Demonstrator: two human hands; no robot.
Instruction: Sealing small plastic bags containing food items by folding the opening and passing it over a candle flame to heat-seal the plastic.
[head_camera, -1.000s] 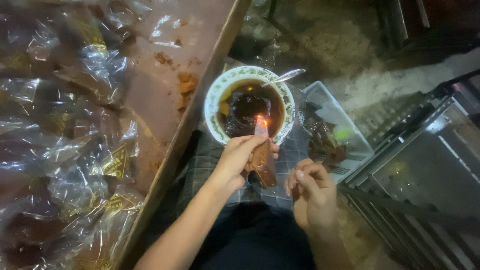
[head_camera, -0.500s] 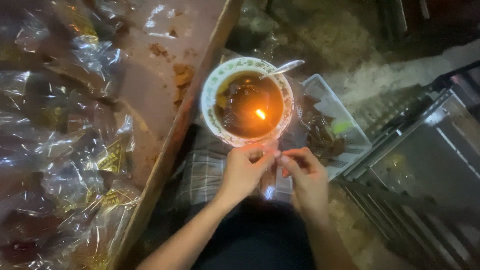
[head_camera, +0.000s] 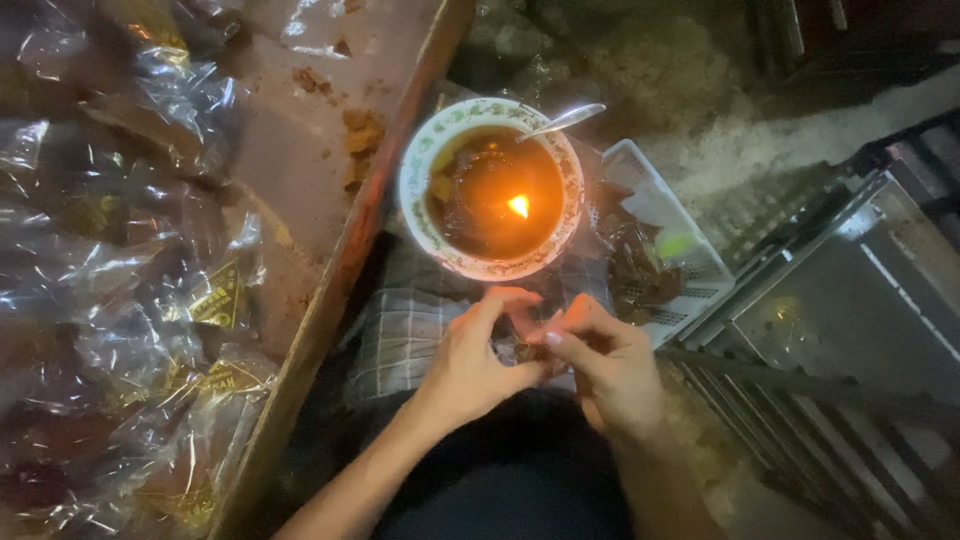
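Hands meet low in the view, fingertips pinched together on a small dark packet (head_camera: 528, 352) — left hand (head_camera: 480, 360) curled from one side, right hand (head_camera: 605, 365) from the other. Both are nearly closed on it; what the packet holds is too dim to tell. Just above them sits a patterned bowl (head_camera: 490, 190) with a small flame (head_camera: 519, 206) burning in dark liquid, a spoon (head_camera: 562, 121) leaning on its rim. A white basket (head_camera: 660, 215) lies beside the bowl — clear plastic bags (head_camera: 120, 300) fill a wooden tray (head_camera: 330, 290) at left.
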